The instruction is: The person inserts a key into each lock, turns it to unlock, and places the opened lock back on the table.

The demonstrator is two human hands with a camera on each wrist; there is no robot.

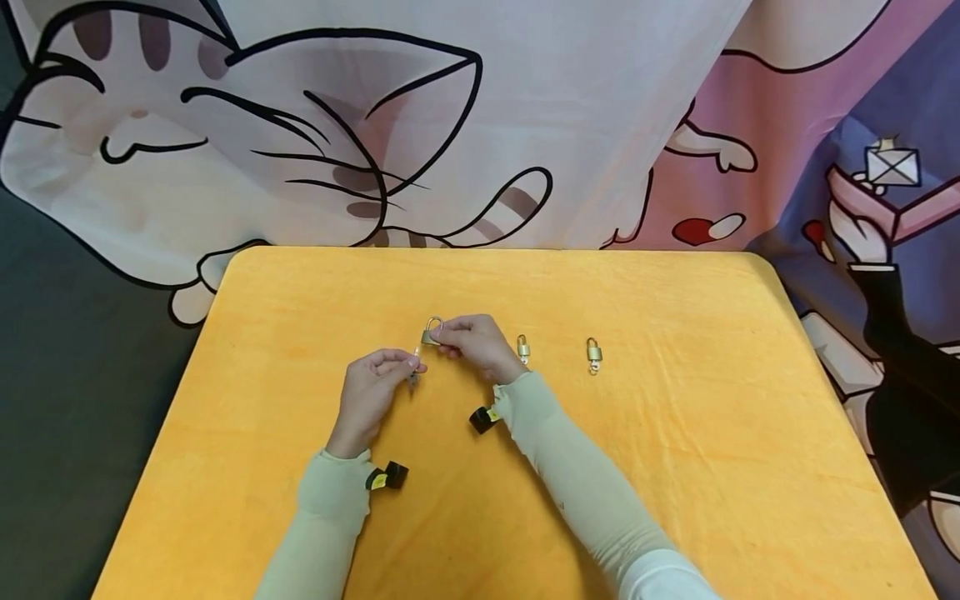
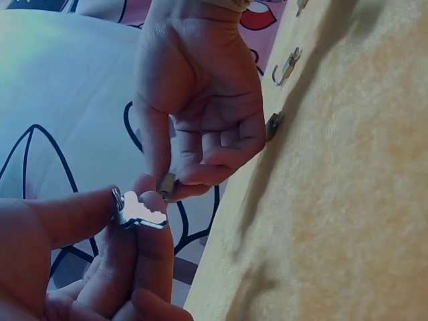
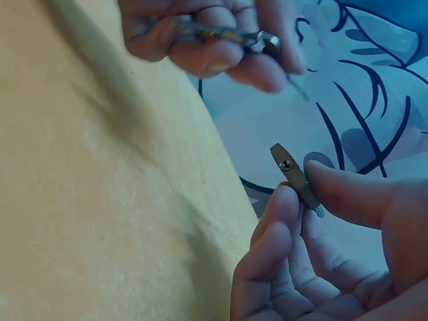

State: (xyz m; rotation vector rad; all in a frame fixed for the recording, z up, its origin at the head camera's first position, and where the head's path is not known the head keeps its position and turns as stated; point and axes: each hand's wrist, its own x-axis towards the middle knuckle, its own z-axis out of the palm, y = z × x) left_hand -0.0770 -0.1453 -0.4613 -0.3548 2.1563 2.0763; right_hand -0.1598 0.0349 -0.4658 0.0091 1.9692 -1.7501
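My left hand (image 1: 375, 392) pinches a silver key (image 2: 142, 210) between thumb and fingers, its blade pointing toward the padlock. More keys (image 3: 214, 32) on a ring lie along the fingers of that hand in the right wrist view. Between the thumb and fingertips of my right hand (image 1: 476, 343) is a small brass padlock (image 1: 429, 337), its shackle upward in the head view. The keyhole side of this padlock (image 3: 287, 164) faces the left hand in the right wrist view. A gap separates key and padlock there. Both hands are above the table.
Two more small brass padlocks, a nearer one (image 1: 523, 350) and a farther one (image 1: 594, 354), lie right of my right hand on the yellow table (image 1: 712, 433). Beyond the table's far edge hangs a printed cartoon curtain (image 1: 585, 108). Dark floor (image 1: 82, 400) shows at left.
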